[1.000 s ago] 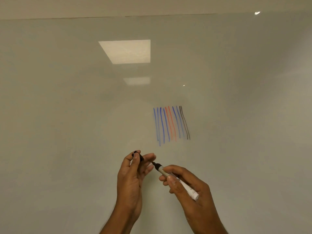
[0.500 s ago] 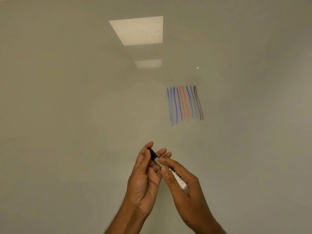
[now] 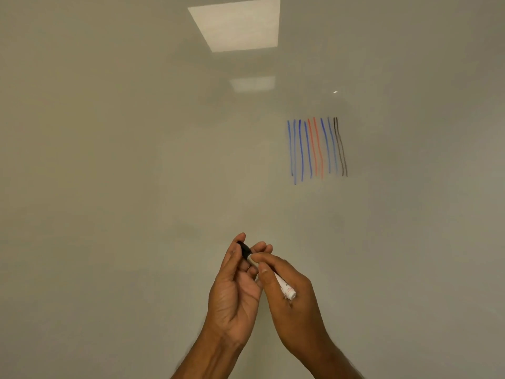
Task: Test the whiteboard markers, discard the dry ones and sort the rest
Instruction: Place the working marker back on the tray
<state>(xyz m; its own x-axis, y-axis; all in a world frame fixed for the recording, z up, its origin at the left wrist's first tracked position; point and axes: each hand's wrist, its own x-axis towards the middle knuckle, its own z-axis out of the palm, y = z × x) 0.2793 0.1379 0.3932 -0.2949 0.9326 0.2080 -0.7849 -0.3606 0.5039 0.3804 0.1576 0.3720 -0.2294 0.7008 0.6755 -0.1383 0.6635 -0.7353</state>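
A white-barrelled marker (image 3: 285, 289) with a black cap (image 3: 244, 248) sits between both hands, low in front of the whiteboard (image 3: 136, 160). My right hand (image 3: 289, 296) grips the barrel, its white rear end sticking out over the back of the hand. My left hand (image 3: 235, 285) pinches the black cap, which now sits on the marker's tip. Up and to the right on the board is a patch of test strokes (image 3: 317, 149): several blue lines, two red ones and two black ones at the right.
The glossy board fills the whole view and reflects a square ceiling light (image 3: 237, 23) at the top. No tray, bin or other markers are in sight.
The hands came together and the black cap, held apart in my left hand a second ago, went onto the marker's tip. The view shifted, so the strokes sit further right.
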